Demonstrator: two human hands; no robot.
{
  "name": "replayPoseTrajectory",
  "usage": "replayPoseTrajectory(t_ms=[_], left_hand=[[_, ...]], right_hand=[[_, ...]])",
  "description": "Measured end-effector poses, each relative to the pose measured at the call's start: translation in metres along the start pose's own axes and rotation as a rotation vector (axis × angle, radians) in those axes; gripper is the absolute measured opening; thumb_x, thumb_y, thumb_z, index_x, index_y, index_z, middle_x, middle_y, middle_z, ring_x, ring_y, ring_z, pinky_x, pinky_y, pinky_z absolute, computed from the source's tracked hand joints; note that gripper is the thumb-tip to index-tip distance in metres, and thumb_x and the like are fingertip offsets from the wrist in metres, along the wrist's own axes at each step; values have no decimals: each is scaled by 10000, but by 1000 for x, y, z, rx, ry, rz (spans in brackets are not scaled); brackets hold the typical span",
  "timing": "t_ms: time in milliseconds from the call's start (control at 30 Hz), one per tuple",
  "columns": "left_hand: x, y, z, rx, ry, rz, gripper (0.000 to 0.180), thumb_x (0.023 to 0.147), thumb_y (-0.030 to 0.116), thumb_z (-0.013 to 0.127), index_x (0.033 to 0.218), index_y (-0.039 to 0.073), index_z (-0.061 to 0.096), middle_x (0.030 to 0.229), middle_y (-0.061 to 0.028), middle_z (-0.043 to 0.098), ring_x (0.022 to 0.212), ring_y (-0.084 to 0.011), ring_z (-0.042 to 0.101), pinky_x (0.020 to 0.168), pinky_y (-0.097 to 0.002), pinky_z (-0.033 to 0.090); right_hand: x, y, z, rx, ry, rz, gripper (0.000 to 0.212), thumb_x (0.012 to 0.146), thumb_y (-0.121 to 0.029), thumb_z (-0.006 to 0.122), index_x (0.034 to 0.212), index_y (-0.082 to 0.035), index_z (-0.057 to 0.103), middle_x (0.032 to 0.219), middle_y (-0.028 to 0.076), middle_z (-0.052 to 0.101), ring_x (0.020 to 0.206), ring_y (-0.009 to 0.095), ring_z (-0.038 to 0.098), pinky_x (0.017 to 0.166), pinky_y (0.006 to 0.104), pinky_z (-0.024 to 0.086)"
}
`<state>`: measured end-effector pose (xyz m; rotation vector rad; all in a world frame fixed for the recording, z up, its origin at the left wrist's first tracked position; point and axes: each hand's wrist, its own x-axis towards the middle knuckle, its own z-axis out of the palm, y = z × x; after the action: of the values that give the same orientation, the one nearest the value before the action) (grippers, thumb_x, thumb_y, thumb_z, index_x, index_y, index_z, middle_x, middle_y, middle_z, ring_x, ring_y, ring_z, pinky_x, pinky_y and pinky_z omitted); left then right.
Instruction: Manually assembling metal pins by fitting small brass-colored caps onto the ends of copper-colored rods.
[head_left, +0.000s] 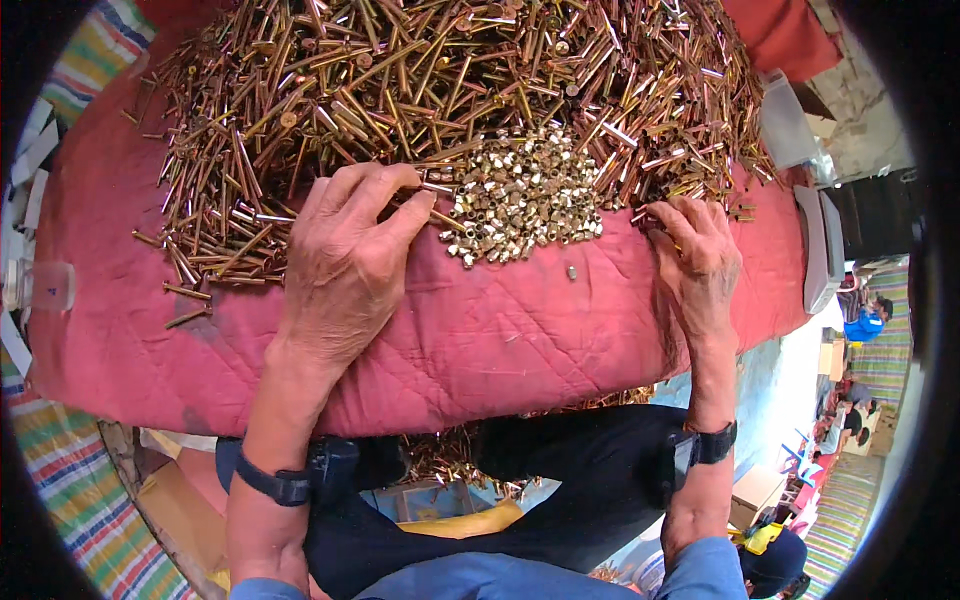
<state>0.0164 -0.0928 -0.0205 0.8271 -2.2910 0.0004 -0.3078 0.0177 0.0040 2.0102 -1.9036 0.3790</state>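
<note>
A large heap of copper-coloured and golden flat-headed bolts [400,80] covers the far part of a red quilted cloth [490,340]. At its near edge lies a pile of small hollow silver metal pieces [525,190]. My left hand [350,240] is closed at the left side of this pile, thumb and forefinger pinching a slim golden bolt that points toward the silver pieces. My right hand [697,255] rests at the heap's near right edge, fingers curled together; what they hold, if anything, is hidden. One loose silver piece [572,272] lies on the cloth between the hands.
Several stray bolts [187,305] lie at the left on the cloth. A clear plastic container [787,120] stands at the far right, a clear box [52,285] at the left edge. More bolts [445,460] show below the cloth. Other people [868,320] are at the right.
</note>
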Motion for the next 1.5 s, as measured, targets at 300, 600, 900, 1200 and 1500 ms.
replayPoseTrajectory(t_ms=[300,600,900,1200,1500], left_hand=[[-7,-3,2,-17,27,13,125,780,37,638,894,52,687,1009,-50,660,979,-252,621,827,-372,503],[-5,21,-4,-245,119,-87,128,829,-43,682,933,31,675,939,-96,683,814,-251,655,731,-350,521],[-18,52,-20,-1694,-181,-981,199,936,-10,589,1127,-57,620,899,-160,703,697,-197,700,571,-268,550],[-21,65,-17,-1766,-316,-1118,176,968,71,631,1069,-65,679,804,-136,697,567,-157,657,457,-241,492],[-24,69,-13,-1657,-291,-1023,145,912,11,686,1036,-64,687,810,-119,701,652,-154,682,536,-241,548]], right_hand=[[9,-18,-1,75,-76,-49,242,824,-54,698,1064,-75,719,1045,77,675,966,288,612,831,402,509],[-11,-19,-12,275,-148,-51,388,717,61,633,1088,-40,682,1140,106,665,1005,328,637,862,431,533],[5,-13,-13,183,-41,-188,349,732,38,679,1072,-34,699,1064,100,701,1007,289,663,864,371,555],[-1,-50,-15,728,0,213,387,805,-9,784,1181,-30,695,997,94,750,925,181,736,796,285,588],[3,-76,-38,858,-150,14,199,775,-10,791,969,-13,746,1020,116,726,924,224,719,806,313,573]])
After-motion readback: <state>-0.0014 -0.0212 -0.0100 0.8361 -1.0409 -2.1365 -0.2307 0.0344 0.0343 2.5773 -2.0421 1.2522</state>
